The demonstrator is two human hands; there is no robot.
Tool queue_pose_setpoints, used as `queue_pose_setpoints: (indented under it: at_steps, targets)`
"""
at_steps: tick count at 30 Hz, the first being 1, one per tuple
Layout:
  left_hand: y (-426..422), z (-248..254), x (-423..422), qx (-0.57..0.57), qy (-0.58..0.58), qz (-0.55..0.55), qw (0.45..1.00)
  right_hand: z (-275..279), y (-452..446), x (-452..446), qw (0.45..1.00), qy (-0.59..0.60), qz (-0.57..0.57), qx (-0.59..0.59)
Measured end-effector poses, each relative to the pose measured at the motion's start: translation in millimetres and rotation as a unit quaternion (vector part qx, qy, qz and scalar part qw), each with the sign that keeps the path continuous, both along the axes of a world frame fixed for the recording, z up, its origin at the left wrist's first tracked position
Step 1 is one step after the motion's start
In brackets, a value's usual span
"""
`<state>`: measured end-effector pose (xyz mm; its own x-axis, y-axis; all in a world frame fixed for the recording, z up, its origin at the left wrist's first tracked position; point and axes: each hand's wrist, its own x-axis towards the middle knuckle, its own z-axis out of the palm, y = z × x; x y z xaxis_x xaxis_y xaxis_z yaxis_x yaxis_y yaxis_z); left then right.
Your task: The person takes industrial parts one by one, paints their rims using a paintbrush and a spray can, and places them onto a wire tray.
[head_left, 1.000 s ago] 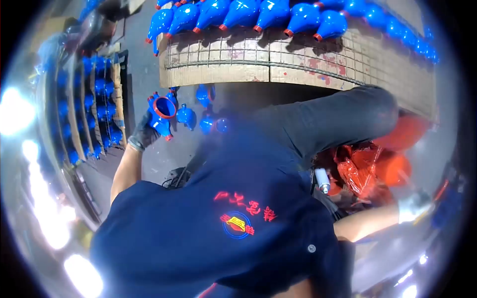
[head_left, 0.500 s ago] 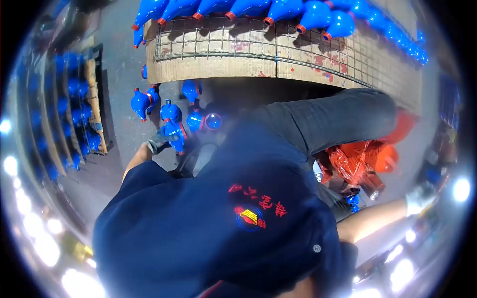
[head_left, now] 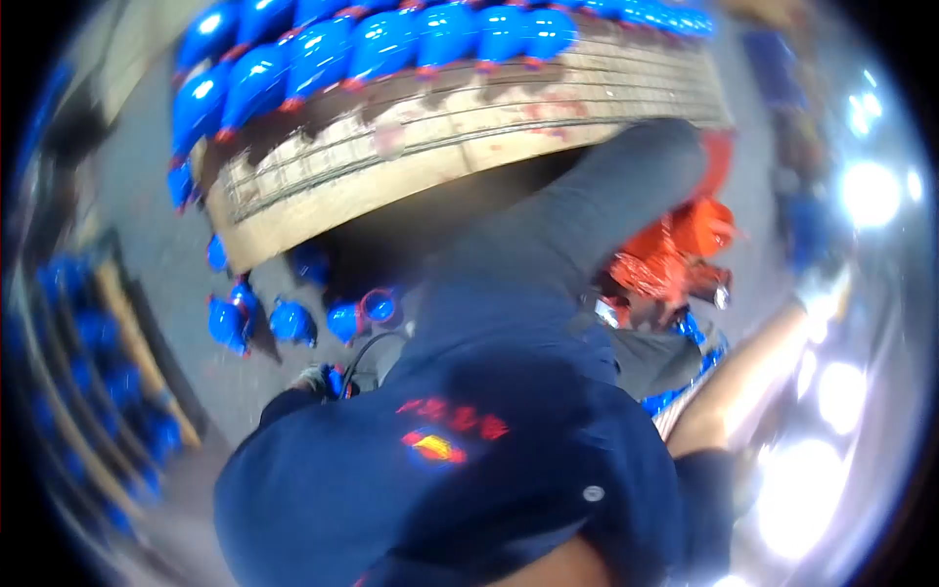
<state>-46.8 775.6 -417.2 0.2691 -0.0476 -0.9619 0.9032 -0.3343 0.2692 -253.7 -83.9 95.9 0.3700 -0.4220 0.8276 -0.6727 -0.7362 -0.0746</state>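
Although the shirt hides much around it, a small bit of a blue part shows at the left hand, low beside the body. The fingers lie against it, but how far they wrap it I cannot tell. A dark cable bends just beyond.

Ahead of that hand, more blue parts stand in a loose group on the grey floor; one, nearest the legs, turns its red-rimmed round opening up. The group reaches to the shadow below the tabletop, whose near edge slants up from a left corner to the raised leg. Cardboard and wire mesh cover this top, and rows of blue parts fill its far side, with a bare band along the near edge.

To the left, a strip of floor runs between the group and the wooden edge of a rack, which bears further blue parts; this gives the left arm room sideways.

Beyond the leg on the right, crumpled red plastic lies against a red container. The right hand reaches out well apart from these, near bright glare, too blurred to tell whether it grips anything.
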Motion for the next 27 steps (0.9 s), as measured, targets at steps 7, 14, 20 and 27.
queue_pose_setpoints:
  at_steps: [7, 14, 20, 27]
  targets:
    - [-19.0, -42.1, 64.3, -0.005, -0.008, -0.149, 0.989, 14.2, 117.1, 38.8, 0.837, -0.470, 0.208, 0.188]
    - [-83.0, -26.3, 144.2, -0.002, -0.060, -0.289, 0.955, 22.3, 125.3, -14.3, 0.844, -0.466, 0.237, 0.119]
    - [-182.4, 16.1, 198.5, -0.013, -0.113, -0.445, 0.888, -22.1, 164.9, -66.1, 0.911, -0.399, 0.096, 0.025]
    - [-297.1, 130.2, 255.7, 0.040, -0.176, -0.714, 0.676, -83.5, 249.9, -157.3, 0.984, -0.131, -0.116, 0.030]
